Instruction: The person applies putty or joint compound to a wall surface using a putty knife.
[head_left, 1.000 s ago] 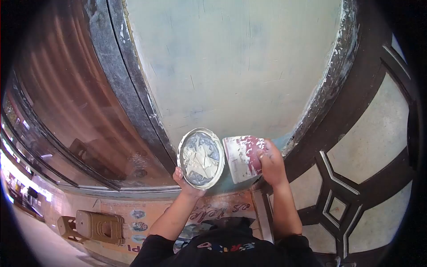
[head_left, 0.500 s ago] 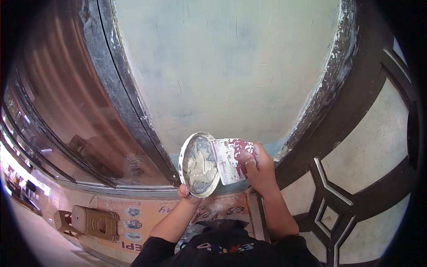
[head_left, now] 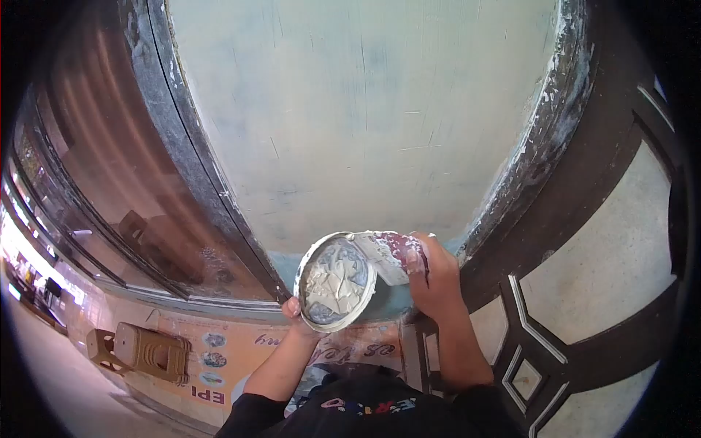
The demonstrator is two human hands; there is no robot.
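My left hand (head_left: 293,309) grips a round, shallow tub lid (head_left: 334,327) by its left rim. Pale putty (head_left: 339,286) lies in rough smears and lumps over the grey inside of the lid. On the right, my right hand (head_left: 437,281) is closed around a flat, red-and-white putty scraper (head_left: 391,252) spotted with dried putty. The scraper's left edge meets the upper right rim of the lid; its far side is partly hidden behind that rim. Ahead of both hands stands a pale, patchy wall panel (head_left: 343,131) with scratches.
A dark, paint-flecked frame (head_left: 193,139) borders the panel on the left, beside glass with a brown curtain (head_left: 109,131). To the right is a dark door with pale panels (head_left: 606,255). Brown plastic stools (head_left: 150,352) and an orange printed banner (head_left: 248,350) are low on the left.
The lid has turned to face me more and shifted slightly right. The scraper has tilted, and its edge has moved behind the lid's upper right rim. My view has shifted slightly.
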